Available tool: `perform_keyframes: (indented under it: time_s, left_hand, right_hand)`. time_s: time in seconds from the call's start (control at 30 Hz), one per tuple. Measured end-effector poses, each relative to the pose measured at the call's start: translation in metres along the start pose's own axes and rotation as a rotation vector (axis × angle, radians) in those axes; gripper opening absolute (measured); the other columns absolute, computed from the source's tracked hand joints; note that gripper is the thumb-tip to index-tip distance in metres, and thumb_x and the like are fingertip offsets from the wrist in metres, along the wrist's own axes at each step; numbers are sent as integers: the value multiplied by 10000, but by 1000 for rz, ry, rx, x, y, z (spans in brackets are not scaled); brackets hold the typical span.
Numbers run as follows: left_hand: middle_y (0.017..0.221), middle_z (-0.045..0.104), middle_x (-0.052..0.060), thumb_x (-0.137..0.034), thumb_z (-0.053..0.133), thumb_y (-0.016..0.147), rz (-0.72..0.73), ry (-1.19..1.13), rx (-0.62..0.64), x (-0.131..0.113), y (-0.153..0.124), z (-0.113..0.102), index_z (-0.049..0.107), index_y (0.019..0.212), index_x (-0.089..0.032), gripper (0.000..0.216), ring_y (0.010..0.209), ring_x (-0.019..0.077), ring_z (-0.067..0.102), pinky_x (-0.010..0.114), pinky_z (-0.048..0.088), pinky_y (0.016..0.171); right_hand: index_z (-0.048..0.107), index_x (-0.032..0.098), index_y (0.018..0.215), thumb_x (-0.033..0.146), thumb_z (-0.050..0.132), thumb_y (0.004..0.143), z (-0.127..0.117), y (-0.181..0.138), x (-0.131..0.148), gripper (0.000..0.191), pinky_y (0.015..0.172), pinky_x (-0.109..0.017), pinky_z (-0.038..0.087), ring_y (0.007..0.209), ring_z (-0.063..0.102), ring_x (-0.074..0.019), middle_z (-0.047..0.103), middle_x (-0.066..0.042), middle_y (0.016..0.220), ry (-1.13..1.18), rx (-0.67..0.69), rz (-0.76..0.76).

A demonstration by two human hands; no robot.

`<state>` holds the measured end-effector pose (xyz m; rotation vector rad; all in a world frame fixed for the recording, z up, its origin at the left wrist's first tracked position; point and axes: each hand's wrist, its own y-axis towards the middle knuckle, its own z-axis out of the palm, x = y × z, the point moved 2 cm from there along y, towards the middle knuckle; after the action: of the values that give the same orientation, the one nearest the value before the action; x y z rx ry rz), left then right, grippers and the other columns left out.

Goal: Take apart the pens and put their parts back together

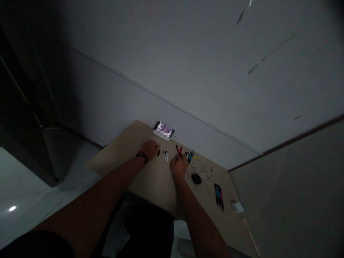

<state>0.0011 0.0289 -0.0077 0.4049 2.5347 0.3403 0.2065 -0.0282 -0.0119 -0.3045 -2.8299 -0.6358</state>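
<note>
My left hand (149,148), with a dark band at the wrist, lies on the table (150,182) with its fingers stretched toward a small black piece (158,152). Beside that are some tiny dark bits (163,151) and a white pen-like stick (166,156). The fingers of my right hand (179,166) are closed at the lower end of a red and black pen (178,150); dim light blurs the grip. Close to its fingertips lie several pen parts, white ones and a blue and black one (190,157).
A white power strip (160,136) with a blurred-out phone-like object stands near the wall. To the right are a tangled white cable (208,173), a black mouse (196,178), several blue, black and red pens (219,197) and a white plug block (237,206).
</note>
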Motion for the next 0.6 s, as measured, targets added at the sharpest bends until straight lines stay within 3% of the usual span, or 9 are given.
perform_keyframes:
  time_s: [0.6]
  left_hand:
    - [1055, 680, 126, -357, 399, 1007, 7, 88, 3, 1, 3, 4, 692, 974, -154, 358, 1012, 237, 612, 381, 442, 931]
  right_hand:
    - [544, 107, 1397, 248, 428, 854, 11, 15, -7, 573, 1081, -529, 345, 1353, 407, -366, 488, -228, 1417, 116, -95, -21]
